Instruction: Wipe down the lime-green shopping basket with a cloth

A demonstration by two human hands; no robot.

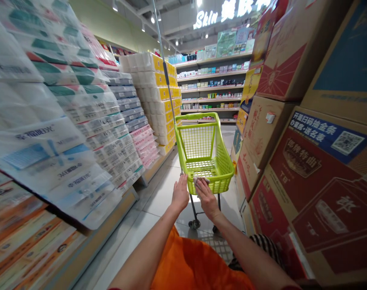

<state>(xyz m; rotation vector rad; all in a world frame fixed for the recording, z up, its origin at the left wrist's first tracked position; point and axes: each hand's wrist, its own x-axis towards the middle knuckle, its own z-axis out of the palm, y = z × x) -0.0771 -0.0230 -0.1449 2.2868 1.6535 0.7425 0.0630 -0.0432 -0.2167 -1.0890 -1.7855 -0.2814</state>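
Observation:
A lime-green plastic shopping cart (226, 161) stands in front of me, its basket holding nothing that I can see. My right hand (208, 199) presses a crumpled pale cloth (197, 181) against the near rim of the basket, fingers bent over it. At the near left corner of the same rim rests my left hand (180, 193), its fingers stretched out along the edge and holding nothing. Below the basket, dark legs and a caster wheel (194, 224) show on the tiled floor.
Wrapped tissue packs (107, 133) are piled on a low platform to the left. Stacked cartons (307, 161) line the right side closely. A thin metal pole (167, 72) rises at the cart's left. Shelves of small boxes and bottles (212, 83) stand at the back.

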